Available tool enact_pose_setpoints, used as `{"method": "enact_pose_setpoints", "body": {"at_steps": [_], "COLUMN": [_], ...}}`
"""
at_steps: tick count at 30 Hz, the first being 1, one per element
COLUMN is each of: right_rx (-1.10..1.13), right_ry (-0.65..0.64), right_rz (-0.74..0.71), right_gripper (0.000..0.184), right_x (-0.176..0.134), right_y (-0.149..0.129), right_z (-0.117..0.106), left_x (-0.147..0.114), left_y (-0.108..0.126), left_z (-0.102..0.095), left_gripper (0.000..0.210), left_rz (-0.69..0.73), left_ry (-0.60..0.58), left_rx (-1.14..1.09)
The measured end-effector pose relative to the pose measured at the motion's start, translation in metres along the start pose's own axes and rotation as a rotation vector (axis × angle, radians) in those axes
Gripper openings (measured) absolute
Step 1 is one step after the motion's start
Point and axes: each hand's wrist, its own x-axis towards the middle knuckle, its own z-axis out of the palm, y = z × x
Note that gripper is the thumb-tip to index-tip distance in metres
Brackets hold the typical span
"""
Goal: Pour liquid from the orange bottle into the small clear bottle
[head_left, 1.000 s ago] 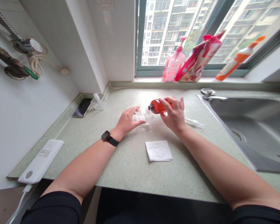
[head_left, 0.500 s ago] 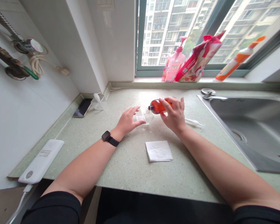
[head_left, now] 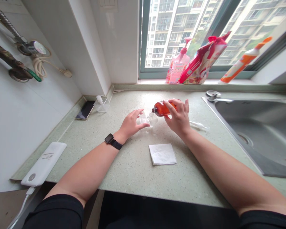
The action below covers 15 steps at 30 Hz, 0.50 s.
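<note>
With fingers curved round its left side, my left hand grips a small clear square bottle, whose neck points up to the right. My right hand is closed round an amber bottle, tipped nearly level with its uncapped mouth leftward. The amber mouth sits right at the clear bottle's neck; whether they touch, I cannot tell. A clear pump head tube lies on the counter just right of my right hand. Below both hands rests a folded white paper towel.
Back left, a phone lies beside another clear square pump bottle. A white power bank with a cable sits at the left edge. A steel sink is on the right. A pink pump bottle, red pouch and orange-white bottle line the sill.
Both hands and the two bottles keep almost the same position. The whole view has shifted very slightly.
</note>
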Motion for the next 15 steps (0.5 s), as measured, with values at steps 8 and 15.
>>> {"method": "enact_pose_setpoints", "body": {"at_steps": [8, 15], "right_rx": [0.009, 0.008], "right_ry": [0.003, 0.030], "right_rz": [0.003, -0.018], "right_gripper": [0.089, 0.089], "right_x": [0.0000, -0.0005], "right_y": [0.0001, 0.0011], "right_z": [-0.0003, 0.0008], "left_x": [0.0003, 0.0006], "left_y": [0.0000, 0.0001], "left_z": [0.0006, 0.0006], "left_gripper": [0.084, 0.082], "left_rz": [-0.006, 0.002], "left_ry": [-0.005, 0.001], "left_rx": [0.000, -0.007]}}
